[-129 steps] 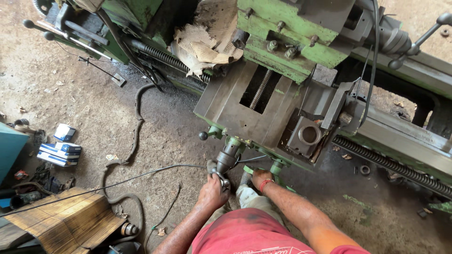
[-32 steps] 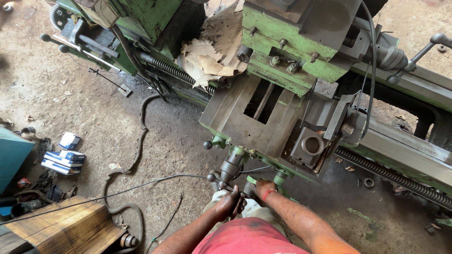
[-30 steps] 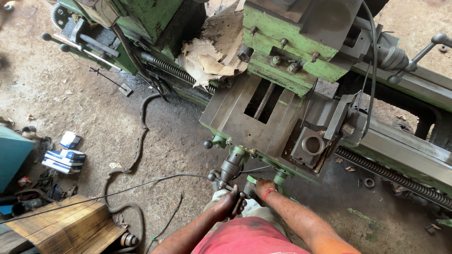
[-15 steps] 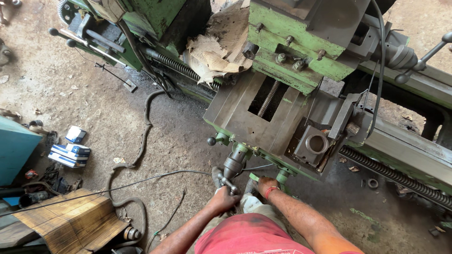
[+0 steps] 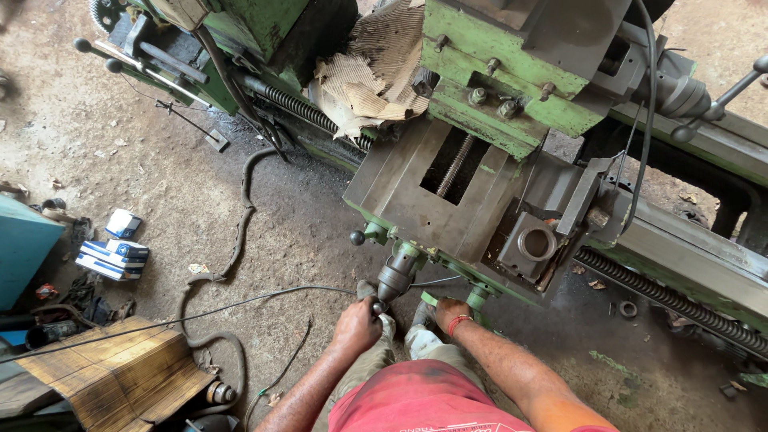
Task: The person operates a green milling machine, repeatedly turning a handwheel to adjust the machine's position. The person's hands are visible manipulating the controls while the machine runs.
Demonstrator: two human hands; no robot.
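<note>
Head view, looking straight down, shows a green lathe carriage [image 5: 448, 192] with its grey cross-slide and an exposed lead screw; every place below is told from that carriage. At its near edge a grey cross-slide handwheel hub [image 5: 396, 276] sticks out toward the person, and the small crank knob at its end is gripped by the left hand [image 5: 358, 324], the fingers curled tight around it. Just to the right of the hub, the right hand [image 5: 450, 314], a red band at its wrist, is laid against a green lever [image 5: 478, 296] under the carriage's near edge; whether its fingers are closed on the lever cannot be told, since they are partly hidden. The step in hand is judged to be the cranking of the cross-slide, and a steady turn of the knob, with the body kept off the slide, would be called for. Torn brown cardboard [image 5: 360, 80] is seen lying on the bed at the far left of the carriage. Well to the left, on the dirt floor, a small stack of flat blue-and-white boxes [image 5: 112, 256] is seen, with a teal cabinet [image 5: 24, 248] beyond it and a striped woven mat [image 5: 112, 376] nearer the person.
</note>
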